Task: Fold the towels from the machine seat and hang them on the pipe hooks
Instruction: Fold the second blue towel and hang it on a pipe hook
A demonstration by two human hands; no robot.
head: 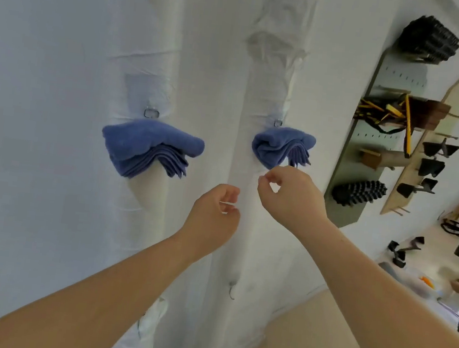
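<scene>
While both arms reach up toward the white-wrapped pipes [262,97], neither hand holds anything. The left hand [213,217] is loosely curled, its fingers bent in toward the palm. The right hand [289,193] sits higher, with thumb and forefinger nearly pinched together, just below the right towel [280,145]. That blue towel hangs folded over its hook [278,123], apart from the fingertips. Up and to the left of the left hand, the left towel [148,147] hangs folded over a second hook [151,113] on the neighbouring pipe. Well to the right of the right hand, a wall board [390,80] carries black rollers and straps.
</scene>
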